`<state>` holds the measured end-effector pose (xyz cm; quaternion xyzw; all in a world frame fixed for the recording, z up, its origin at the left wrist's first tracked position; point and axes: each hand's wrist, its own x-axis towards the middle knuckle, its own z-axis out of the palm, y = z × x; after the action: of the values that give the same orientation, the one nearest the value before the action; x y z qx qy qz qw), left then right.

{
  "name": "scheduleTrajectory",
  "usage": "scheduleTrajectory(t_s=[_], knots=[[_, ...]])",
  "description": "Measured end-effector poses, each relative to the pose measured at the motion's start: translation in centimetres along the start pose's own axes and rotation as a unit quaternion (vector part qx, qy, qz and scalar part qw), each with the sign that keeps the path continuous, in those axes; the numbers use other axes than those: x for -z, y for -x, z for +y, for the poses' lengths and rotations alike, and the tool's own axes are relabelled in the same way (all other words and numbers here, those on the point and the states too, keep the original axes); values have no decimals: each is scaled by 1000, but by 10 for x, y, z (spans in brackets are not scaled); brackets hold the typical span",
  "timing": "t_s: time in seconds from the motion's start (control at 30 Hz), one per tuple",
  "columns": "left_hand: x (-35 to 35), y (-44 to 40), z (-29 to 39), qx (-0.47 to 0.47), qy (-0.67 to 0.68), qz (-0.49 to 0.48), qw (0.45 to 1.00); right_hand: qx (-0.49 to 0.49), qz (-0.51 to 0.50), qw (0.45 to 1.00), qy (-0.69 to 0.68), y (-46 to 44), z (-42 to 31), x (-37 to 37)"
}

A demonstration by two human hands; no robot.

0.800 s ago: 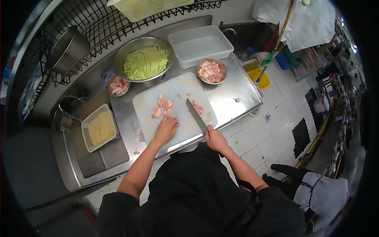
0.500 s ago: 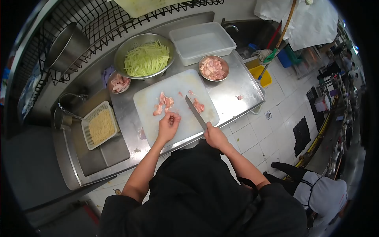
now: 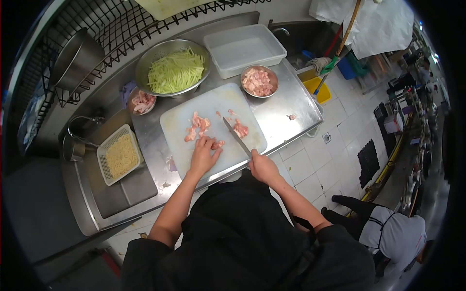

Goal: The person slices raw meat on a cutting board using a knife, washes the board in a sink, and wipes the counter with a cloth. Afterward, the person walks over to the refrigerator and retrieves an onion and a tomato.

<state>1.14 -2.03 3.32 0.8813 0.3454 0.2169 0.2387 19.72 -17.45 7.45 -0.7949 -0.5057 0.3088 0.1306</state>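
Observation:
My right hand (image 3: 263, 167) is wrapped round the handle of a kitchen knife (image 3: 236, 136). The blade points away from me over the cutting board (image 3: 233, 157), beside a small heap of raw meat pieces (image 3: 240, 129). On the board's left half my left hand (image 3: 204, 157) lies low with fingers stretched forward and thumb apart. A small piece of raw meat (image 3: 218, 144) is on the board by its fingertips; whether they touch it I cannot tell. Just beyond that hand are more raw meat pieces (image 3: 198, 125). Small scraps (image 3: 231, 112) lie near the knife tip.
Behind the board stand a colander of green vegetable strips (image 3: 141, 72), a clear plastic tub (image 3: 245, 51) and a bowl of cut meat (image 3: 257, 81). Another meat bowl (image 3: 143, 103) sits left. A basket of noodle-like food (image 3: 121, 155) rests in the sink. A person (image 3: 391, 233) is at lower right.
My left hand has gone from a pinch to stretched-out fingers, and a meat piece now shows beside them. The knife stays nearly where it was. The whole view has shifted slightly.

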Motion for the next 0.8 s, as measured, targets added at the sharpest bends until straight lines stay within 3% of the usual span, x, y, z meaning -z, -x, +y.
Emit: scheduleTrajectory(t_s=[0.07, 0.2, 0.27, 0.4, 0.47, 0.6, 0.67, 0.8], knots=[[-15, -2, -17, -47, 82, -12, 995, 16, 1, 1000, 3, 4, -4, 2], [-45, -8, -26, -77, 11, 21, 997, 43, 6, 999, -6, 9, -8, -1], [-49, -12, -17, -14, 46, 12, 999, 29, 21, 999, 0, 9, -8, -4], [-39, -11, -2, 13, 46, -12, 999, 24, 22, 999, 3, 9, -6, -5], [-30, -7, 8, -17, 42, 81, 996, 16, 0, 1000, 14, 10, -7, -3], [-26, -3, -6, -42, 95, 82, 991, 22, 3, 1000, 1, 19, -15, 0], [-29, -2, -15, -82, 126, 25, 988, 40, -31, 999, 14, 26, -18, 1], [-35, -2, -17, -95, 103, 31, 990, 8, -71, 997, 30, 38, -24, 1]])
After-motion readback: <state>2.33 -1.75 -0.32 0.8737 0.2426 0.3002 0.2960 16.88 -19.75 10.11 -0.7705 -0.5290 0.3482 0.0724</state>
